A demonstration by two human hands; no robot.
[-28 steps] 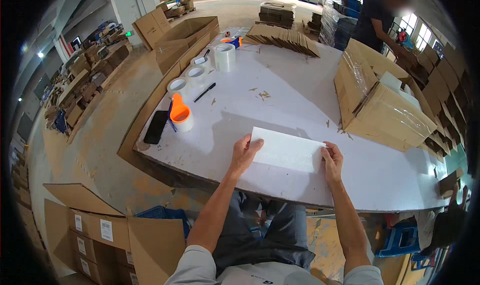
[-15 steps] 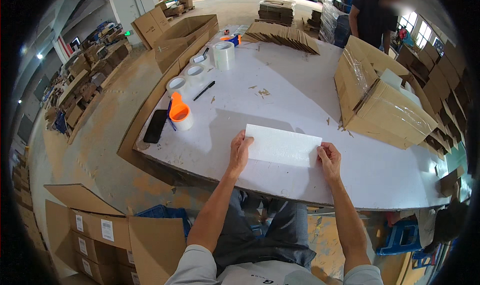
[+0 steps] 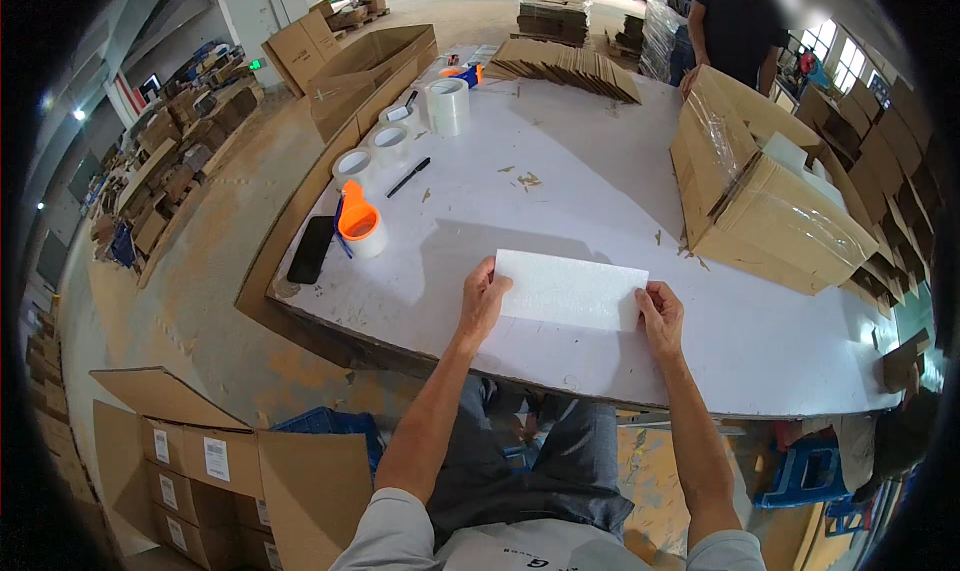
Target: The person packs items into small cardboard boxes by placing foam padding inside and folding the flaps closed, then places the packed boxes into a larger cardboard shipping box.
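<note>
A white, slightly textured foam sheet (image 3: 572, 291) is stretched between my two hands above the near part of the white table (image 3: 590, 206). At its left edge, my left hand (image 3: 485, 296) is closed, thumb on top. My right hand (image 3: 660, 316) pinches the opposite end the same way. The sheet looks nearly flat and casts a shadow on the tabletop behind it. Nearest to my left hand is an orange tape dispenser (image 3: 360, 221) with a clear tape roll. On the right stands an open carton (image 3: 770, 191) with white pieces inside.
A phone (image 3: 311, 250), a black marker (image 3: 408, 178) and several clear tape rolls (image 3: 447, 108) line the table's left side. Flat cardboard pieces (image 3: 565, 69) lie at the far edge. An open box of smaller cartons (image 3: 190, 451) is at lower left. A person (image 3: 735, 21) stands behind the right carton.
The foam sheet has shifted slightly right in my hands and looks a little narrower from front to back. The other person has moved left, a hand now at the carton.
</note>
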